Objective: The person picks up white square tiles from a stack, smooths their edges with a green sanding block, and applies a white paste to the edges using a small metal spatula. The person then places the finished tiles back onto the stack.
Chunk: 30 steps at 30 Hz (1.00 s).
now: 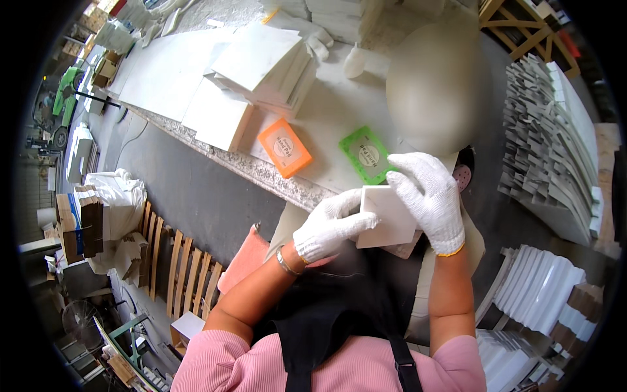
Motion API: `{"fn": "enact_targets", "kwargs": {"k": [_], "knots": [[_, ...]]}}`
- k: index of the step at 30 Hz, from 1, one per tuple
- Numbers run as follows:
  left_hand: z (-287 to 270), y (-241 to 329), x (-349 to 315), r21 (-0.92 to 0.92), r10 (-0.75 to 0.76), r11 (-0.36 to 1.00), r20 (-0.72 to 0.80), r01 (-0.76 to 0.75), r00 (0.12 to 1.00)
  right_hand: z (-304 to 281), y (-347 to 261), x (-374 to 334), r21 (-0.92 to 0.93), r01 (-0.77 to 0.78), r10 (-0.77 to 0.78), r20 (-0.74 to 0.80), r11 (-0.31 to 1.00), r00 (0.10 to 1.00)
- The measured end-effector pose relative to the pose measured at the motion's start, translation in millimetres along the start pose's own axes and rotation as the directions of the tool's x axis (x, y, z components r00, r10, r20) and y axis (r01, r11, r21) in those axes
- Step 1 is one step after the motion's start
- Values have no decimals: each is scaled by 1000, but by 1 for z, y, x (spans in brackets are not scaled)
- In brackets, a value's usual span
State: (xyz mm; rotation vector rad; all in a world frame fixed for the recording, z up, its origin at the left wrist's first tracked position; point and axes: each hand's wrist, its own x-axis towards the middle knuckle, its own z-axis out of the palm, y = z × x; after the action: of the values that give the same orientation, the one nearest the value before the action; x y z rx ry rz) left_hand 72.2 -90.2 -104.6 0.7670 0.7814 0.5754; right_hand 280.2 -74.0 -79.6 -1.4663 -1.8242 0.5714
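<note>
Head view: a pale stone-topped desk with a rough, speckled edge runs from the upper left toward the person, who stands or sits close against its near end. Just off that end, a small square white tile is held up in front of a black apron. The gloved left hand pinches the tile's left side, its thumb lying across the face. The gloved right hand is half spread at the tile's right side, with a gap between thumb and forefinger (whether it bears any weight, I cannot tell).

On the desk, a green abrasive block lies just beyond the tile, with an orange abrasive block to its left. Farther back stand a stack of white tiles and a little white bottle. A blurred beige oval hides the desk's right part; what it is cannot be made out.

Around it is a crowded workshop with a dark grey floor. Wooden slats and cardboard boxes sit to the left, near a round fan; a green machine is farther off. Piled grey-white stone strips rise on the right.
</note>
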Motion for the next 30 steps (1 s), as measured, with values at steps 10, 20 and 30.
{"fn": "enact_targets", "kwargs": {"k": [10, 20, 30], "knots": [[4, -8, -1, 162, 29, 986, -12, -26, 1000, 7, -2, -5, -33, 77, -78, -24, 996, 997], [-7, -13, -2, -188, -7, 982, -44, -2, 999, -14, 30, -5, 104, -143, 152, -80, 984, 985], [-17, -19, -2, -204, 82, 973, -139, -109, 987, -15, 14, -4, 437, -409, 351, 211, 801, 912]]}}
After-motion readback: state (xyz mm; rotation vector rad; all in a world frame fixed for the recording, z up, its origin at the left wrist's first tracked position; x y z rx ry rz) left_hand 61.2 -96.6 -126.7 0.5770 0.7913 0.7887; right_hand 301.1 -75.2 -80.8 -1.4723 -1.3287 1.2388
